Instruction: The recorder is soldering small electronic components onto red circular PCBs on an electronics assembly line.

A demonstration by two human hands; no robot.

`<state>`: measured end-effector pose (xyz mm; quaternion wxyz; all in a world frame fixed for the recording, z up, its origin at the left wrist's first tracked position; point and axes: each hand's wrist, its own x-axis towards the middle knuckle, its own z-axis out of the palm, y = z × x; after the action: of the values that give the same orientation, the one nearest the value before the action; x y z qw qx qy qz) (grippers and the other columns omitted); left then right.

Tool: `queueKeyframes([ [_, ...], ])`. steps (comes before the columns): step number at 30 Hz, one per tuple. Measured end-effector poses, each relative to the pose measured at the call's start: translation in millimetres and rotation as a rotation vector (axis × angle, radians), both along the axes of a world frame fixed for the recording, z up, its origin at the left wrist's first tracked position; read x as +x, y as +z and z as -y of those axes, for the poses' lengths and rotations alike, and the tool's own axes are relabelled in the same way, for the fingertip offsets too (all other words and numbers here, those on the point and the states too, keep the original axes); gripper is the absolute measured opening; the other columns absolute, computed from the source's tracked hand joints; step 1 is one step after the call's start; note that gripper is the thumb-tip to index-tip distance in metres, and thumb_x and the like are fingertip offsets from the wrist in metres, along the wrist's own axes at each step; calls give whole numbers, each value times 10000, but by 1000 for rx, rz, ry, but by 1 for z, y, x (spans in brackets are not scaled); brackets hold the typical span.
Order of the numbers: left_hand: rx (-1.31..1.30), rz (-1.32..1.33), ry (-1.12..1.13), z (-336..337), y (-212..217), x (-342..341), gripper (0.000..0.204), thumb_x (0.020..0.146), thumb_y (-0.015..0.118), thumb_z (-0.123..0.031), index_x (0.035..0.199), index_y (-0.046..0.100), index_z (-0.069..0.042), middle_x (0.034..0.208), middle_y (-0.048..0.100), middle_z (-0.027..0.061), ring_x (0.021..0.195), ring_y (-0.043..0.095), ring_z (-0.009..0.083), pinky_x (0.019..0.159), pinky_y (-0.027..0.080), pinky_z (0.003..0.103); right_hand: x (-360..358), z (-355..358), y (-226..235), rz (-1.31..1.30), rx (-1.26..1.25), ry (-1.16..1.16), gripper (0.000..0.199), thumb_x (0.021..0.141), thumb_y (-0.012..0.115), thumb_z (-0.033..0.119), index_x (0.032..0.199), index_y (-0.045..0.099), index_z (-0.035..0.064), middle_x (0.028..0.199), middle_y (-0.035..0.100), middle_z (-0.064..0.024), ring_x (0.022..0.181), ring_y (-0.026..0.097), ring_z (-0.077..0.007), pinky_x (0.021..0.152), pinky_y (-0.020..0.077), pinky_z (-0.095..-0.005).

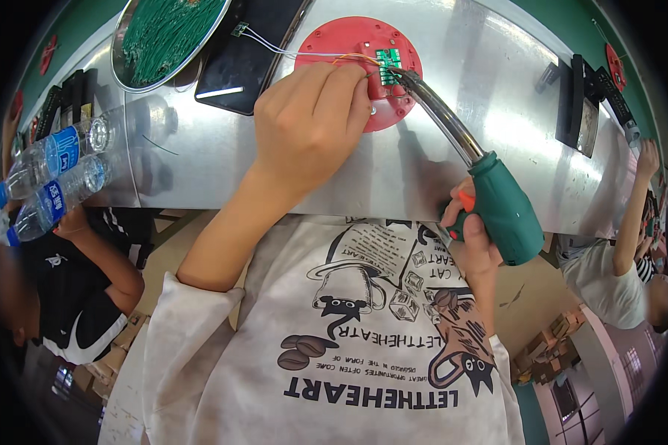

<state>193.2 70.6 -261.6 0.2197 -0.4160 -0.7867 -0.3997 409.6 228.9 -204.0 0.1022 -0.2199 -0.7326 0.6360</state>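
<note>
On the metal table lies a round red plastic base (332,35) with a small green circuit board (388,58) on it. My left hand (312,119) is closed over the base, its fingertips pinching a thin wire at the board's left edge; the fingertips are partly hidden. Held by its handle in my right hand (473,241) is a green soldering gun (506,208) with an orange trigger. The gun's long metal barrel slants up to the left, and its tip is at the right side of the board. White wires (271,46) run from there to a tiny green board (239,29).
A steel bowl (116,55) full of green wire pieces (167,37) stands at the far left, beside a black flat device (254,44). Two water bottles (59,152) are at the left, near a person in black (89,274). Another person's arm (631,215) reaches in at the right.
</note>
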Motion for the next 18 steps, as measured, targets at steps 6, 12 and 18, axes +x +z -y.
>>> queueKeyframes([
  [6, 26, -17, 4, -3, 0, -2, 142, 774, 769, -26, 886, 683, -26, 774, 654, 71, 628, 640, 243, 543, 521, 343, -1, -2, -2, -20, -31, -10, 470, 935, 705, 308, 1237, 620, -42, 1078, 621, -180, 669, 605, -200, 628, 500, -341],
  [12, 33, -5, 10, -3, -1, -3, 136, 773, 770, -32, 878, 684, -35, 765, 649, 66, 625, 639, 236, 537, 517, 338, -3, -4, -2, -23, -15, 4, 456, 931, 704, 295, 1230, 622, -39, 1076, 621, -178, 667, 604, -204, 613, 496, -346],
  [18, 43, -25, 14, -4, -5, -5, 122, 774, 762, -44, 860, 676, -46, 737, 623, 56, 599, 617, 224, 514, 495, 334, -4, -4, 1, 34, -26, -15, 467, 920, 703, 282, 1224, 604, -57, 1055, 620, -174, 662, 613, -212, 611, 495, -346],
])
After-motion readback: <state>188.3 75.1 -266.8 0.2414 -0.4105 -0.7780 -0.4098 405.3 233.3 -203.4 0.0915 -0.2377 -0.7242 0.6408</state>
